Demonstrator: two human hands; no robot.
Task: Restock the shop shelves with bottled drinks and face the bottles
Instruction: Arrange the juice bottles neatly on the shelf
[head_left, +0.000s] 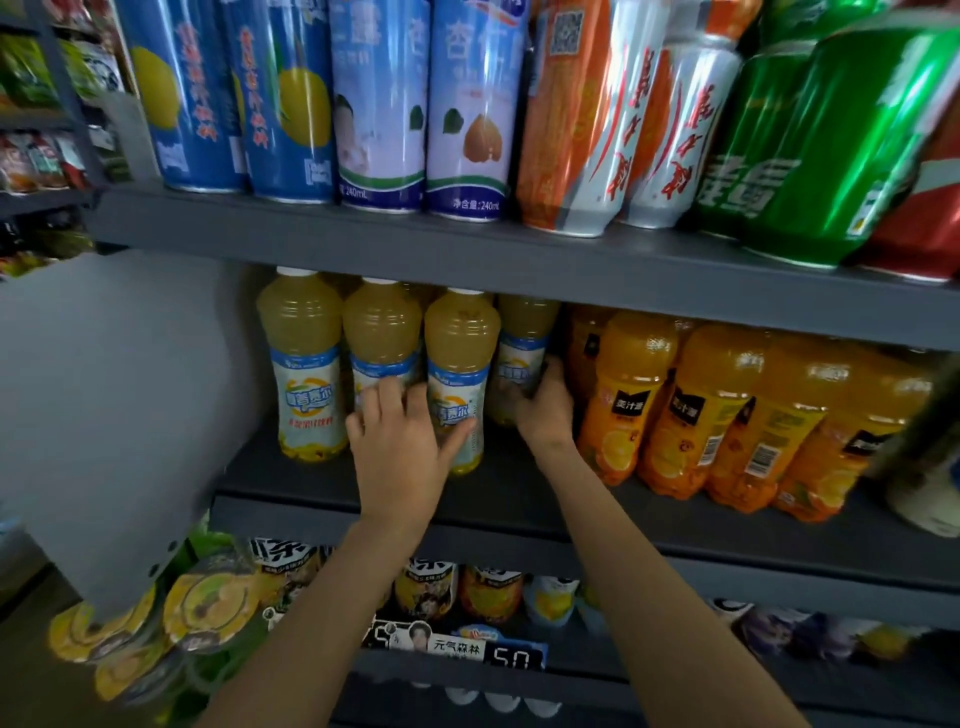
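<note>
Several pale-yellow juice bottles with white-and-blue labels stand on the middle shelf (519, 499). My left hand (402, 441) wraps round the lower part of the third bottle (460, 353), its fingertips also reaching the second bottle (382, 327). My right hand (543, 405) grips the fourth bottle (524, 332), which stands further back, next to the orange juice bottles (634, 374). The first yellow bottle (306, 364) stands untouched at the left end. The lower parts of the two held bottles are hidden by my hands.
Tall drink cans (379, 104) fill the upper shelf, with green cans (810, 145) at the right. A grey side panel (119, 395) closes the shelf on the left. Below, cup drinks and yellow-lidded cups (208, 603) fill the lower shelf, with a price tag (511, 657).
</note>
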